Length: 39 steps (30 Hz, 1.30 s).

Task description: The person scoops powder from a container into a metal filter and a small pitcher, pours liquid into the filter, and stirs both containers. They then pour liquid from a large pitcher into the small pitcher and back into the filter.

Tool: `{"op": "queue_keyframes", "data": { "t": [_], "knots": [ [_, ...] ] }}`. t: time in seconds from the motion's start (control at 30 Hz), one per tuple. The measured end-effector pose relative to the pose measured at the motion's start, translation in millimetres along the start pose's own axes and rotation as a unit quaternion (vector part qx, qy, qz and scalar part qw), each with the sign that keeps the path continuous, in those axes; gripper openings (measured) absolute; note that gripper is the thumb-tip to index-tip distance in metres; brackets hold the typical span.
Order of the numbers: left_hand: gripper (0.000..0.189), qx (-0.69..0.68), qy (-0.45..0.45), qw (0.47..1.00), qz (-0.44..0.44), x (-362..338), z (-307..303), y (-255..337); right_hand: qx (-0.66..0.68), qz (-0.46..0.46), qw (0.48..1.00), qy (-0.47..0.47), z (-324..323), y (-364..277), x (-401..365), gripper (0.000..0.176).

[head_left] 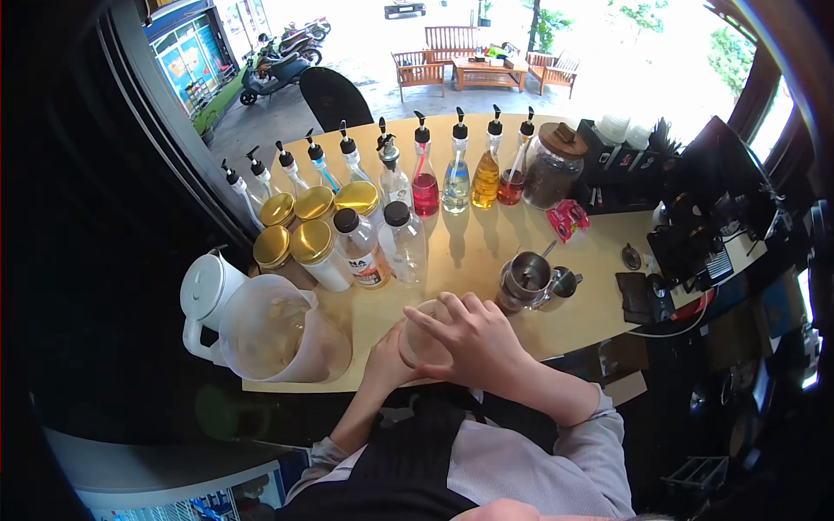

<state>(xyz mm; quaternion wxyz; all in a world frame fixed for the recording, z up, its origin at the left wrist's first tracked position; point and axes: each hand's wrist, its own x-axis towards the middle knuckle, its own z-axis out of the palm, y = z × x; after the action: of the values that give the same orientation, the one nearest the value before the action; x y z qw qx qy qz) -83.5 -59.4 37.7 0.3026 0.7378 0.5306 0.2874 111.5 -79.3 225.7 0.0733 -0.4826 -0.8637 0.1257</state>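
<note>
Both hands are at a translucent cup (424, 346) close to my body, over the counter's front edge. My left hand (385, 361) wraps the cup's left side. From the right, my right hand (476, 337) reaches across the cup's top, its fingers bent over the rim and the thumb low on the near side. What is inside the cup is hard to make out. Just right of my right hand stands a metal cup (528, 276) with a spoon in it, beside a small metal jug (563, 285).
A frosted pitcher (269, 334) and a white jug (207, 291) stand at left. Gold-lidded jars (323, 260), black-capped bottles (405, 247) and a curved row of pump bottles (424, 187) fill the back. A wooden-lidded jar (554, 169), pink packet (568, 220) and dark machine (695, 226) are at right.
</note>
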Motion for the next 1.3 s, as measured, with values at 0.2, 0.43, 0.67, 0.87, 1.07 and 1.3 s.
{"op": "queue_keyframes", "data": {
  "t": [0.2,0.43,0.67,0.87,1.07,1.3],
  "knots": [
    [0.101,0.02,-0.038,0.995,0.093,5,-5,-15,0.018,-0.163,0.983,0.085,-6,6,1,0.079],
    [0.083,-0.068,-0.106,0.992,0.03,0,-29,-19,0.209,-0.06,0.957,0.193,-3,25,12,0.073],
    [0.089,-0.233,-0.096,0.968,0.02,-11,-30,-22,0.256,0.172,0.922,0.233,166,91,42,0.07],
    [0.091,-0.219,-0.101,0.97,0.011,-14,-30,-29,0.055,0.155,0.969,0.185,207,83,46,0.068],
    [0.091,-0.204,-0.095,0.974,0.041,-10,-28,-30,0.065,0.135,0.95,0.275,181,84,42,0.054],
    [0.095,-0.03,-0.046,0.995,0.085,-10,-22,-22,0.312,-0.034,0.932,0.182,22,-1,-15,0.02]
  ]
}}
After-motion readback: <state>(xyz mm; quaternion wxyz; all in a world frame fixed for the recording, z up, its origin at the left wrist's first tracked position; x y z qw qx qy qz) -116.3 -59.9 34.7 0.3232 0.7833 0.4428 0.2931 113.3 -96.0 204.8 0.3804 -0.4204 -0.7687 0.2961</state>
